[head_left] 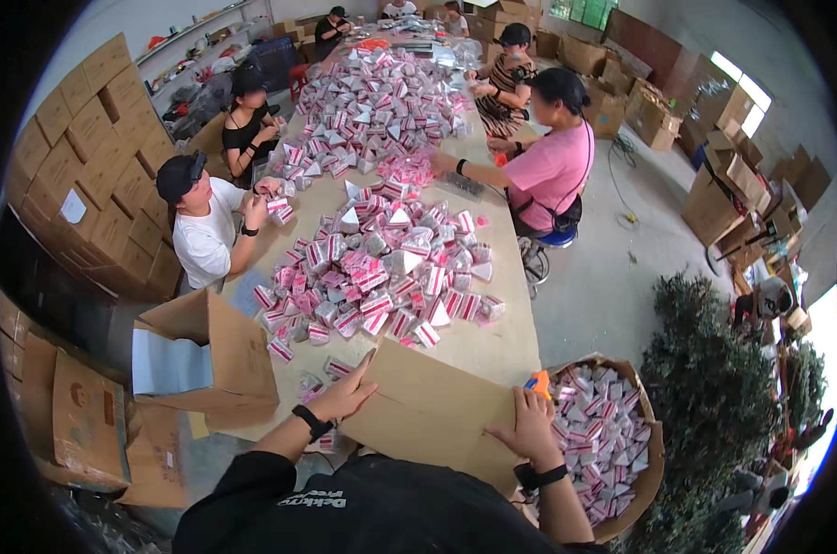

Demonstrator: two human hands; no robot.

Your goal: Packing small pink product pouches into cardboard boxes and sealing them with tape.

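A flat brown cardboard piece (pixel 428 406) lies on the near end of a long table (pixel 492 355). My left hand (pixel 343 392) rests on its left edge, fingers spread. My right hand (pixel 529 425) presses flat on its right edge, next to a small orange and blue object (pixel 538 381). Just beyond the cardboard sits a heap of pink, white and silver packets (pixel 382 277).
An open carton (pixel 206 355) stands at my left. A box full of the same packets (pixel 603 434) sits at my right. Several people work along both sides of the table. Stacked cartons (pixel 95 157) line the left wall; bushy green plants (pixel 714 388) stand at the right.
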